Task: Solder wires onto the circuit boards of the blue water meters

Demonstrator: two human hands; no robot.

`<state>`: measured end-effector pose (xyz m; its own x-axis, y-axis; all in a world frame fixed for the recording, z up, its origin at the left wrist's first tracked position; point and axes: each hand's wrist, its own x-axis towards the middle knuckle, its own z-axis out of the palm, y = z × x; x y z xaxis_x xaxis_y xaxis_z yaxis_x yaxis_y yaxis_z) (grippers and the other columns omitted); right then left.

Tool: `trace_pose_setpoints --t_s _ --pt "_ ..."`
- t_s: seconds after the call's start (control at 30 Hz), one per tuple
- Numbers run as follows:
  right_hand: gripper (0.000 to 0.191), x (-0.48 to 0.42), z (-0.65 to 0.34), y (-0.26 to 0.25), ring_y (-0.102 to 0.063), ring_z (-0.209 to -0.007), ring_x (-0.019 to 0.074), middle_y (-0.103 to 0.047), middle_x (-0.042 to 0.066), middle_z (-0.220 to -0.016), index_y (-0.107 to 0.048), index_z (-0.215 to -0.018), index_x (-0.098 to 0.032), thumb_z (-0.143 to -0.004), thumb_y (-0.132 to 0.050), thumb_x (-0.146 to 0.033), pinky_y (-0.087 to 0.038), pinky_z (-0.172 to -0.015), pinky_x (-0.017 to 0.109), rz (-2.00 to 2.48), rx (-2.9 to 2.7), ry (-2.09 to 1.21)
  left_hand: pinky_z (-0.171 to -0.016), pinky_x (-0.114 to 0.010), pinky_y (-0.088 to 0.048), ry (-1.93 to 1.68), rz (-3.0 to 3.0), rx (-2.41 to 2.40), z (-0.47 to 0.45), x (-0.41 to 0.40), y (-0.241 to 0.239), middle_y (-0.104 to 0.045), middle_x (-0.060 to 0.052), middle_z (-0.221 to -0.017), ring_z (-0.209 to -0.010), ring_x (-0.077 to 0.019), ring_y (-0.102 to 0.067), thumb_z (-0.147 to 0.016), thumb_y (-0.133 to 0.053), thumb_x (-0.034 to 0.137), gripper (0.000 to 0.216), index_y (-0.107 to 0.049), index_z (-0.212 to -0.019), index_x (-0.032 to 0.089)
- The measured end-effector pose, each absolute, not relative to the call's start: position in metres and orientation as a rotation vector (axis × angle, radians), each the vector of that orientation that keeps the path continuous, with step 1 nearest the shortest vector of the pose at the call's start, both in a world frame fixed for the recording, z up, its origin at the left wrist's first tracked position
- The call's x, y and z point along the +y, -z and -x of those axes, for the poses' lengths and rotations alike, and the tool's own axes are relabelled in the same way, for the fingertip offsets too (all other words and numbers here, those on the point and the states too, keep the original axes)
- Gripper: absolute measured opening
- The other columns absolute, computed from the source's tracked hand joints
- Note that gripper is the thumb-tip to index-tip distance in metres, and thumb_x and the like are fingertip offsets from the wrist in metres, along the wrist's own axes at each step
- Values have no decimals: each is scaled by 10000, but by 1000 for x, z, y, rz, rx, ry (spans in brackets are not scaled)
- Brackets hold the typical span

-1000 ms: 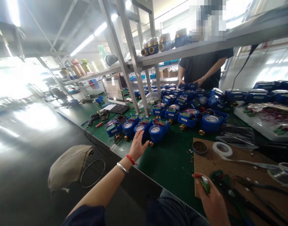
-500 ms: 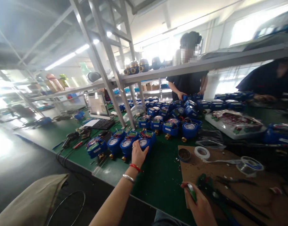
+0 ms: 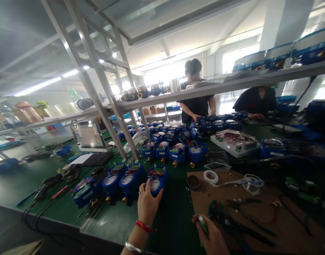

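My left hand [image 3: 148, 202] is clasped around the front of a blue water meter [image 3: 158, 173], fingers on its left side and thumb on its right. A round white dial and a green circuit board with red wires show in its open top. Just left of it stand other blue meters [image 3: 129, 179] with brass fittings at the front. Near the brown board's left edge, my right hand [image 3: 211, 235] is closed around a small green object [image 3: 203, 225] with a whitish end; its kind I cannot make out.
On the brown board [image 3: 223, 184] lie white tape [image 3: 211, 177], a wire spool [image 3: 252, 183], a round tin [image 3: 193, 182] and dark pliers [image 3: 242, 202]. Meter rows fill the back, beside a white foam tray [image 3: 235, 142]. Two people work across the bench. A metal shelf [image 3: 178, 96] crosses above.
The view has turned to the right. My left hand has shifted the meter slightly away from its neighbours, leaving a wider gap. My right hand still holds the green object.
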<state>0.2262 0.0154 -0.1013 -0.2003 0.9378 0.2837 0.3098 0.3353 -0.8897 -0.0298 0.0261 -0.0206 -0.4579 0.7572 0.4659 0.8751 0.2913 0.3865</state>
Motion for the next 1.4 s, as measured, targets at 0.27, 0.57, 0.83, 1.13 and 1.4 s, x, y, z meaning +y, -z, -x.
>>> trace_pose_setpoints --t_s 0.27,0.57,0.83,1.13,1.4 --pt "399 5 -225 84 -658 -984 265 -696 127 -1055 -660 -1024 -164 -901 -461 -487 -505 -901 388 1223 -1705 -975 -813 -415 -541 766 1594 -2361 -33 -44 10 -553 -197 -1198 -995 -324 -635 -850 -533 575 680 -475 -1355 124" --pt "349 1 -226 77 -636 -971 235 -675 95 -1073 -603 -1091 -185 -913 -443 -439 -457 -888 358 1276 -1763 -973 -814 -402 -548 788 1787 -2387 -49 -72 8 -584 -183 -1202 -985 -292 -646 -917 -470 500 582 -457 -1364 128" --pt "364 -13 -230 64 -622 -922 232 -659 91 -1014 -545 -1055 -182 -867 -492 -488 -462 -834 352 1383 -1652 -1019 -778 -355 -539 1134 1844 -2326 -25 -70 0 -636 -93 -1027 -873 -214 -632 -915 -530 410 310 -577 -1135 197" --pt "375 -24 -233 60 -597 -700 187 -670 70 -882 -575 -1060 -170 -878 -489 -487 -459 -723 323 1324 -1676 -1153 -954 -413 -491 1995 1523 -2588 34 -10 14 -584 -135 -1245 -1098 -251 -570 -873 -574 372 365 -607 -1169 161" --pt "355 -34 -238 56 -576 -700 177 -633 41 -841 -570 -1027 -186 -886 -496 -504 -441 -722 306 1347 -1659 -1195 -575 -243 -533 2427 1436 -2703 28 2 34 -681 -91 -1020 -820 -181 -647 -890 -489 504 442 -620 -1133 159"
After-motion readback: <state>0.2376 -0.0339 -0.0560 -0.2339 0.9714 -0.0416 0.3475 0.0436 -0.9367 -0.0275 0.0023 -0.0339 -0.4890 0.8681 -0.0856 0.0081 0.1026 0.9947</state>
